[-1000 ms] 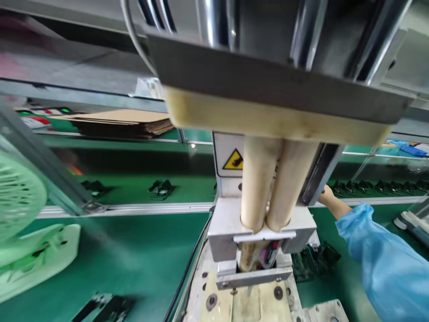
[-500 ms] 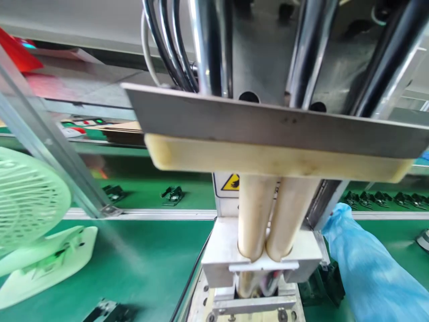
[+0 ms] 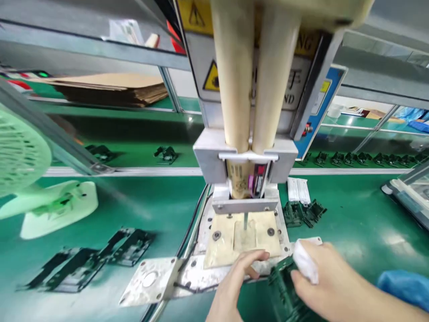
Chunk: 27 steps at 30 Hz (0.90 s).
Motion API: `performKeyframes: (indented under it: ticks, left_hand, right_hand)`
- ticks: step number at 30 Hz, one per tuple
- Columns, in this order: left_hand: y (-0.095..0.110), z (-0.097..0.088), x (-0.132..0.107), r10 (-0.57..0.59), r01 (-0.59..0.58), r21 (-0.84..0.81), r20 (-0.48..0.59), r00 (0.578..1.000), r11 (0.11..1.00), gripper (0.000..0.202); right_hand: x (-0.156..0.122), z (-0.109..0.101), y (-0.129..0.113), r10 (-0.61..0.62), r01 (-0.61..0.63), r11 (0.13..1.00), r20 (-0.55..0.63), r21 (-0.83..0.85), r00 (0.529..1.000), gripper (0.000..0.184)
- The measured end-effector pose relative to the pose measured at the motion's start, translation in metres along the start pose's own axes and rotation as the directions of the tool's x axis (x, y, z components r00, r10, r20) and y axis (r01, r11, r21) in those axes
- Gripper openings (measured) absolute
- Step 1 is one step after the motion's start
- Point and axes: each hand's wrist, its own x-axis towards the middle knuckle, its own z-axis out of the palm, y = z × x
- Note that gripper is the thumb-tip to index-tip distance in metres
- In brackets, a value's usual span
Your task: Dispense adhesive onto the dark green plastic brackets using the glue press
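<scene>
A press-like machine with two beige columns (image 3: 250, 80) stands in front of me over a beige fixture plate (image 3: 244, 239). My left hand (image 3: 234, 281) reaches up from below with its fingers stretched out, the tips touching the front edge of that plate. It holds nothing that I can see. To its right, my right hand (image 3: 330, 284) grips a dark green plastic part (image 3: 281, 290) just in front of the machine's base. A white cover (image 3: 304, 264) sits on one fingertip. A blue sleeve (image 3: 404, 286) shows at the lower right.
A pale green fan (image 3: 30, 179) stands at the left. Black frames (image 3: 90, 259) and a metal plate with a hole (image 3: 150, 279) lie on the green mat. Dark green parts (image 3: 301, 212) and white strips (image 3: 297, 188) lie right of the machine. Behind are a conveyor with parts (image 3: 166, 154) and stacked cardboard (image 3: 114, 87).
The view has tipped down to the machine's base. My right arm, earlier stretched out behind the machine at the right, is now in front with a green part. My left hand has come into view.
</scene>
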Motion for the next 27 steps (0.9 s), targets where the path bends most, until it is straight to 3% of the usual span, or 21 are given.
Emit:
performKeyframes:
  ticks: [3,6,7,9,11,12,15,20,27]
  left_hand:
    - [0.020,0.000,-0.001,-0.050,0.051,0.048,-0.029,0.998,0.998,0.057]
    - [0.025,-0.011,0.008,-0.236,0.236,0.030,0.000,0.972,0.971,0.045]
    - [0.022,-0.016,0.013,-0.335,0.336,-0.008,0.045,0.941,0.942,0.042]
    - [0.009,-0.027,0.027,-0.521,0.536,-0.093,0.147,0.841,0.839,0.043]
    - [-0.007,-0.039,0.042,-0.618,0.647,-0.149,0.198,0.761,0.748,0.049]
    - [-0.014,-0.045,0.050,-0.631,0.664,-0.174,0.211,0.746,0.727,0.051]
    - [-0.024,-0.054,0.067,-0.605,0.659,-0.222,0.268,0.750,0.719,0.058]
    - [-0.022,-0.057,0.078,-0.520,0.616,-0.247,0.359,0.775,0.748,0.062]
    - [-0.038,-0.061,0.085,-0.405,0.502,-0.232,0.364,0.839,0.833,0.062]
  right_hand:
    - [-0.015,0.034,-0.011,0.006,-0.014,0.952,0.024,0.307,1.000,0.010]
    - [-0.021,0.045,-0.007,0.155,-0.131,0.865,-0.009,0.484,0.988,0.028]
    - [-0.024,0.045,-0.004,0.218,-0.165,0.857,-0.053,0.488,0.975,0.033]
    - [-0.034,0.043,0.003,0.332,-0.227,0.853,-0.154,0.469,0.931,0.041]
    - [-0.046,0.041,0.010,0.417,-0.282,0.842,-0.222,0.461,0.881,0.044]
    - [-0.052,0.040,0.014,0.456,-0.314,0.830,-0.236,0.462,0.858,0.045]
    - [-0.068,0.035,0.026,0.554,-0.403,0.792,-0.264,0.457,0.789,0.047]
    - [-0.087,0.027,0.043,0.642,-0.470,0.747,-0.325,0.470,0.694,0.050]
    - [-0.093,0.025,0.052,0.667,-0.489,0.735,-0.370,0.470,0.647,0.049]
